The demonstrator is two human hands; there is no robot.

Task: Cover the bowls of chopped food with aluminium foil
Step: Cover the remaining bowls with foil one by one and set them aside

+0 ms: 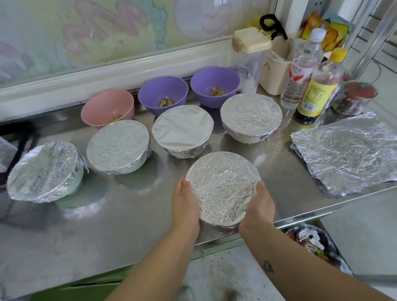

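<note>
The left hand (184, 204) and right hand (257, 205) cup the bowl (223, 188) from either side, fingers curled against its rim. Its foil (221, 202) is crinkled and stretched flat, tucked down the sides, near the table's (104, 226) front edge. Behind stand four covered bowls (182, 128), then three open bowls (163, 92); loose sheets (353, 154) lie at the right.

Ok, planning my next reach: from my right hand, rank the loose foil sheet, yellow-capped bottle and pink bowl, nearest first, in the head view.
From the right hand:
1. loose foil sheet, right of it.
2. yellow-capped bottle, back right.
3. pink bowl, back left.
</note>
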